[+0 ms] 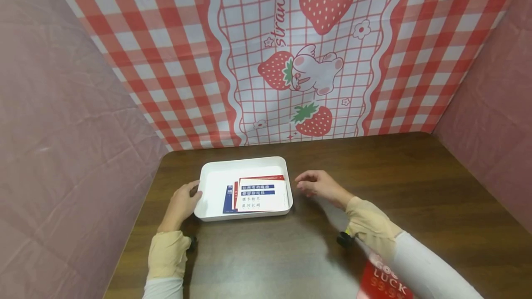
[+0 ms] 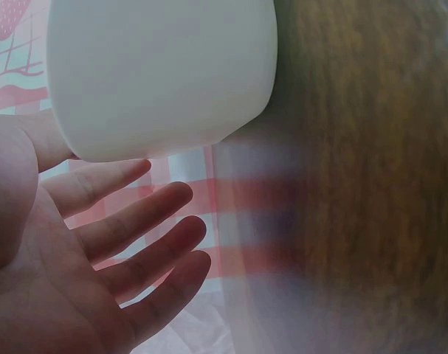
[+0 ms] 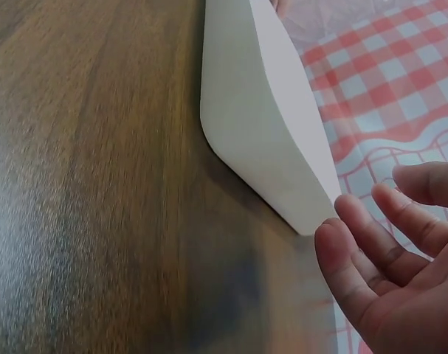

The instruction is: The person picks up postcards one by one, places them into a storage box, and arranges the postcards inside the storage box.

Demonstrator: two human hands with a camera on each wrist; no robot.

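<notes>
A shallow white tray (image 1: 217, 173) stands on the table and holds several overlapping cards. On top lies a white card (image 1: 266, 201) with blue bands and printed characters; red edges and a dark blue card (image 1: 228, 203) show beneath it. At the tray's left side is my left hand (image 1: 181, 204), its fingers loosely extended. In the left wrist view, the thumb of that hand (image 2: 83, 243) reaches the tray's rim, and whether it presses there I cannot tell. My right hand (image 1: 323, 185) hovers just right of the tray, holding nothing, with relaxed fingers (image 3: 349, 269).
A red card or packet (image 1: 384, 283) lettered "LUCK" lies at the front right, partly under the right forearm. The brown wooden table (image 1: 257, 257) ends at a strawberry-patterned checked cloth (image 1: 270, 119) behind. Pink cloth (image 1: 83, 151) hangs at both sides.
</notes>
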